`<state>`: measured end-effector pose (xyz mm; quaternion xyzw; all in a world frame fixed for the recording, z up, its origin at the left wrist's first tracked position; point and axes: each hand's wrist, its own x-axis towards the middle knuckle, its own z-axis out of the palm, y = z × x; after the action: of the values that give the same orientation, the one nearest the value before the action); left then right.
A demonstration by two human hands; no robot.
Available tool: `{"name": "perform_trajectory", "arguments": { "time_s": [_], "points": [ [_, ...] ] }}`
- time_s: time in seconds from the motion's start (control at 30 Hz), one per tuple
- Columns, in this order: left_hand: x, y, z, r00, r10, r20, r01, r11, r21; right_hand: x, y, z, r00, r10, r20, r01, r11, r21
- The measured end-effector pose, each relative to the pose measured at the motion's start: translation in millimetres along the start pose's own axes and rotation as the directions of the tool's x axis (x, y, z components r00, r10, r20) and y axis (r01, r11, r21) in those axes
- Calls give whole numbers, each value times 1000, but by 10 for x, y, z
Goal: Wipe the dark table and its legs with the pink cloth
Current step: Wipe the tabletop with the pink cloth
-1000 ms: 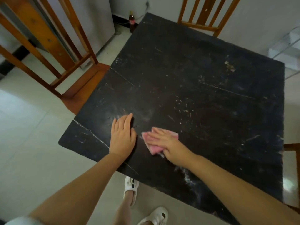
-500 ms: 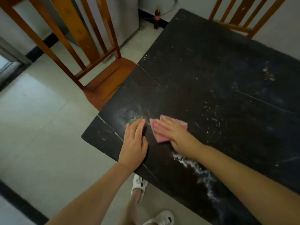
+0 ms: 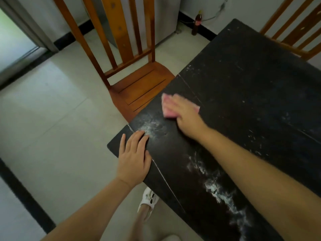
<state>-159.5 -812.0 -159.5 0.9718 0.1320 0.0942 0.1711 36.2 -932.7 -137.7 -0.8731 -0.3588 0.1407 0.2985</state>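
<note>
Table [image 3: 243, 101], dark and scratched, fills the right half of the head view, its near corner pointing down-left toward the floor [image 3: 52, 127]. One pink cloth [image 3: 167, 108] lies on the tabletop close to the left edge, just beside the seat of the nearer chair [image 3: 139, 87]. The right hand [image 3: 184, 112] lies flat on the cloth with fingers straight and close together, pressing it to the surface; the hand and cloth are blurred. The left hand [image 3: 134, 159] rests palm down on the near corner, fingers straight and slightly spread, holding nothing. White smears [image 3: 218, 190] run along the near edge, and a paler dusty patch [image 3: 152, 126] sits between the two hands.

Counted: two hands, one cloth, two wooden chairs, the second chair [image 3: 295, 32] at the far side, one bottle [image 3: 197, 23] standing on the floor by the wall, one white shoe [image 3: 149, 197] under the table's edge.

Against half a second ago, the cloth and right hand have gone farther from the left hand, toward the left edge by the chair seat. The left hand stays on the same corner.
</note>
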Motion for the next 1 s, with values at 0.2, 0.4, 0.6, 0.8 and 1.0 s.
{"name": "perform_trajectory", "arguments": {
  "time_s": [0.2, 0.4, 0.6, 0.8, 1.0],
  "points": [
    [-8, 6, -45, 999, -31, -38, 28, 997, -78, -817, -199, -110, 932, -103, 348, 32, 978, 205],
    [-18, -11, -26, 998, -10, -61, 6, 998, -64, 574, -45, -437, 982, 170, -85, -166, 984, 59],
    [-17, -54, -161, 990, -64, -123, 25, 956, -292, 269, -391, 289, 978, -133, 160, 136, 991, -7],
    [94, -304, -553, 978, -203, -52, 164, 895, -415, -863, -297, 75, 721, -349, 598, 365, 926, 101],
    [157, -259, -425, 970, -223, 101, 245, 859, -450, -1098, -485, -378, 744, -149, 652, 40, 983, 179]
  ]
}}
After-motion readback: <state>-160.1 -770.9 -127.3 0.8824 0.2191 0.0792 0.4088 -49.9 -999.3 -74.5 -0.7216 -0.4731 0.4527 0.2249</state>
